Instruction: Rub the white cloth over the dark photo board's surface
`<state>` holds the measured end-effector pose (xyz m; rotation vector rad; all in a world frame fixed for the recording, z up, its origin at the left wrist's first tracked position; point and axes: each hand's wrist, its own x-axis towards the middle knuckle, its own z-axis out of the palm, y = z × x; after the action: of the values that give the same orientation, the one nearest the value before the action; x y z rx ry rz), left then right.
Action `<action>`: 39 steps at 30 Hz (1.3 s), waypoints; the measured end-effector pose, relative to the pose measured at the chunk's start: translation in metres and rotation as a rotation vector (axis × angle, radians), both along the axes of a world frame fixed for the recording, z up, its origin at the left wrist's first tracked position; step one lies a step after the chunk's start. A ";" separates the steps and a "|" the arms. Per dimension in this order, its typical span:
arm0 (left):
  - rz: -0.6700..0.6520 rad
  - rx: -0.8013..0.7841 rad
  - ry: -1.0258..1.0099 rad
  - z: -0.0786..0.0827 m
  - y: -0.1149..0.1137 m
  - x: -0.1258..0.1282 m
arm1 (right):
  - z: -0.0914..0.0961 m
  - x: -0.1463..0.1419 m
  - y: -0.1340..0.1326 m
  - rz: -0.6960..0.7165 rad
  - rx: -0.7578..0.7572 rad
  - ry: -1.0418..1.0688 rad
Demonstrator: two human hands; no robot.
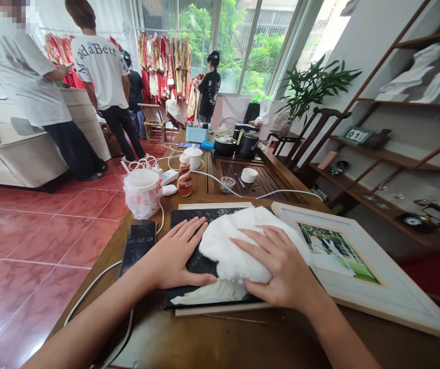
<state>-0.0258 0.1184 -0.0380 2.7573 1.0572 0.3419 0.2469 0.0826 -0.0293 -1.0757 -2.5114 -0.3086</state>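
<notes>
In the head view my left hand [179,252] lies palm down with its fingers spread on a flat black panel [192,264]. Its thumb points toward the white bundle. My right hand [281,264] is curved over a thick, fluffy white cloth [231,238], fingers across the top and thumb at the near edge. The cloth is bunched up and covers much of the panel. Below it, a pale figure-like shape [220,292] shows on the panel's near part. A pale wooden edge [189,311] sticks out under the panel.
To the right lies a white picture frame [358,266] with a photo. A phone [139,243] showing a timer, cables, a bagged white tub [142,192] and a Nescafé bottle [184,177] stand left and beyond. Farther back are a tea tray [227,171], pots and several people.
</notes>
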 end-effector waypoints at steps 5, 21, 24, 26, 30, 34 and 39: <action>-0.018 0.017 0.026 -0.003 0.003 -0.002 | 0.000 -0.017 -0.008 0.142 -0.070 0.034; 0.267 0.105 -0.178 0.012 -0.002 -0.006 | 0.000 0.004 0.002 -0.049 -0.020 -0.010; 0.494 0.092 -0.275 0.006 0.003 -0.007 | 0.001 0.004 0.002 -0.049 -0.022 -0.005; 0.591 -0.002 -0.314 0.001 0.007 -0.007 | 0.001 0.004 0.002 -0.046 -0.025 0.004; 0.667 -0.212 -0.337 -0.009 0.014 -0.007 | 0.001 0.004 0.002 -0.045 -0.028 0.012; 0.677 -0.183 -0.323 -0.009 0.014 -0.006 | 0.001 0.004 0.001 -0.052 -0.030 0.012; 0.386 0.082 -0.332 0.002 0.004 -0.004 | 0.002 0.004 0.001 -0.054 -0.038 0.013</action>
<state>-0.0293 0.1229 -0.0359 2.4240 1.4971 0.8754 0.2504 0.0832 -0.0276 -1.1586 -2.4890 -0.2688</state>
